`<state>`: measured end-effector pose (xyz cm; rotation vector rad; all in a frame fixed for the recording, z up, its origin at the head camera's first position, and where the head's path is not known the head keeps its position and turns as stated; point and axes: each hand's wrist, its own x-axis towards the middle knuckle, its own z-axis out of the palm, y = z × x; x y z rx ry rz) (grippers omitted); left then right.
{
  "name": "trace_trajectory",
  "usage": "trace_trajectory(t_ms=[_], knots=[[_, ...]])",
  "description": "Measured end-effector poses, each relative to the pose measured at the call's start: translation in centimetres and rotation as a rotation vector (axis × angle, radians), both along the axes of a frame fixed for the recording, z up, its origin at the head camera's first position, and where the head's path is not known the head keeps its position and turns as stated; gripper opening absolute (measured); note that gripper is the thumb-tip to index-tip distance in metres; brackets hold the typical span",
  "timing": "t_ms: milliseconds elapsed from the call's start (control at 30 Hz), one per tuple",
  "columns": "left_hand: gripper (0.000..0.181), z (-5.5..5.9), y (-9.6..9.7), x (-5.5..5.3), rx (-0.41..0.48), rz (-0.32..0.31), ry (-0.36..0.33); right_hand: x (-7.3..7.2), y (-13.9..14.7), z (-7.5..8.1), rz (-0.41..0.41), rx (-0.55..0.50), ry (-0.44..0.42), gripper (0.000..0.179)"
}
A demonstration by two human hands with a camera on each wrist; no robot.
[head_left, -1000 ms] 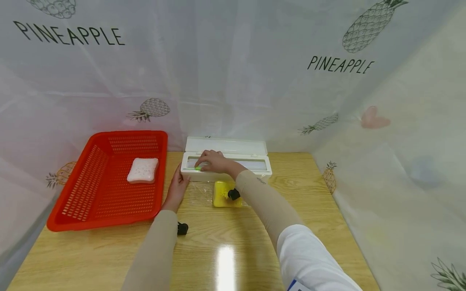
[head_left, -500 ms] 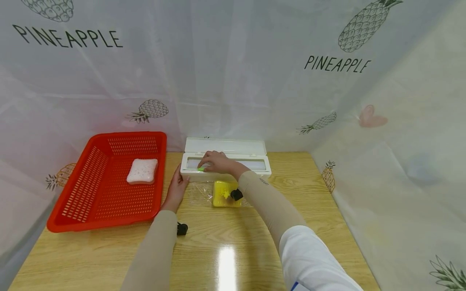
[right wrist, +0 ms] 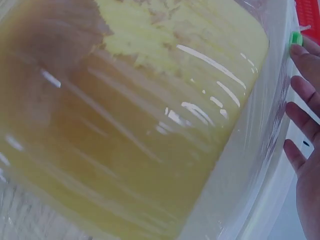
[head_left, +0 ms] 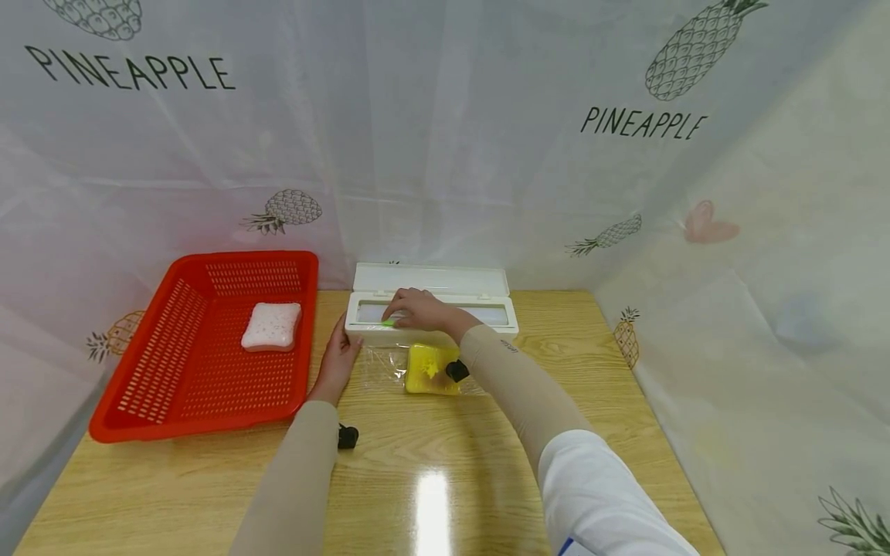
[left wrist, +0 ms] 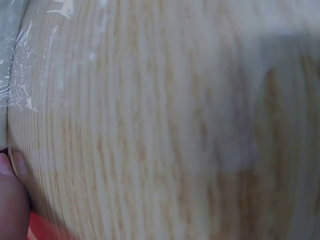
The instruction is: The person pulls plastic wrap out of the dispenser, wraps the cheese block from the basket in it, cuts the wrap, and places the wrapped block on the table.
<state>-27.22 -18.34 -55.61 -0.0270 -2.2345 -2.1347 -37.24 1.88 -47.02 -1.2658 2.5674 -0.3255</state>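
A white cling film dispenser (head_left: 433,336) stands at the back of the table with its lid (head_left: 431,278) tilted back. My left hand (head_left: 337,361) grips its left end, the thumb at the front. Between thumb and index finger, my right hand (head_left: 421,310) pinches the green slide cutter (right wrist: 296,38) on the dispenser's front edge; its other fingers are spread in the right wrist view. Clear cling film (head_left: 384,367) extends from the dispenser's front over a yellow bread-slice-shaped piece (head_left: 424,371), which has a brownish area and a brighter yellow patch.
Left of the dispenser, a red plastic basket (head_left: 208,421) holds a white speckled bread-slice-shaped piece (head_left: 272,327). The wooden table (head_left: 389,479) ends against a pineapple-print curtain (head_left: 417,154) at the back and right.
My right hand has slid slightly to the right along the dispenser, carrying the green slide cutter with it. My left hand keeps its place on the left end.
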Motion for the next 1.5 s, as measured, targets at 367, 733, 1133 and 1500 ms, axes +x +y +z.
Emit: trace_trajectory(t_ms=[367, 733, 1133, 1500], knots=[[0.066, -1.1, 0.4, -0.5, -0.049, 0.015, 0.02, 0.2, 2.3, 0.4, 0.012, 0.033, 0.024, 0.026], [0.065, -1.0, 0.4, -0.4, -0.086, 0.04, 0.021, 0.6, 6.5, 0.8, -0.007, 0.033, 0.03, 0.026], [0.065, -0.7, 0.7, 0.0, -0.084, 0.028, 0.014, 1.3, 9.3, 0.7, -0.013, 0.034, 0.065, 0.027], [0.067, -0.9, 0.6, -0.2, -0.121, 0.035, -0.005, 1.5, 13.2, 0.7, -0.054, 0.022, 0.066, 0.025]])
